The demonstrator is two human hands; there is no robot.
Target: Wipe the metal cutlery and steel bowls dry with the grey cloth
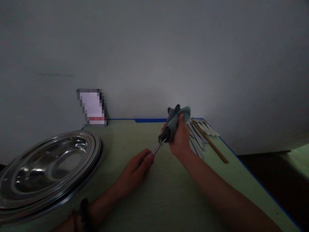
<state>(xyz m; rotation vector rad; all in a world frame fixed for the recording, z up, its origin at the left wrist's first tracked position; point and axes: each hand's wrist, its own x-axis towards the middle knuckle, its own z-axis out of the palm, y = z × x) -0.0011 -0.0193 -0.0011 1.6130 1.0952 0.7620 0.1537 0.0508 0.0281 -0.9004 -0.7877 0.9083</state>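
Note:
My left hand [140,166] is closed round the handle of a metal cutlery piece [156,149]. The far end of that piece goes into a checked grey-green cloth [172,126], so I cannot tell whether it is a spoon or a fork. My right hand [181,137] grips the bunched cloth around it. Both hands are above the table, near its middle. Just right of my right hand lie several metal cutlery pieces [197,137], partly hidden by that hand, with brown chopsticks [212,143] and white-handled utensils [209,129] beside them.
A stack of shiny round metal plates [95,141] stands at the left of the pale green table [154,206]. At the back left, a pixelated phone-like object [93,106] leans against the grey wall [145,58]. Blue edging runs along the table's back and right sides.

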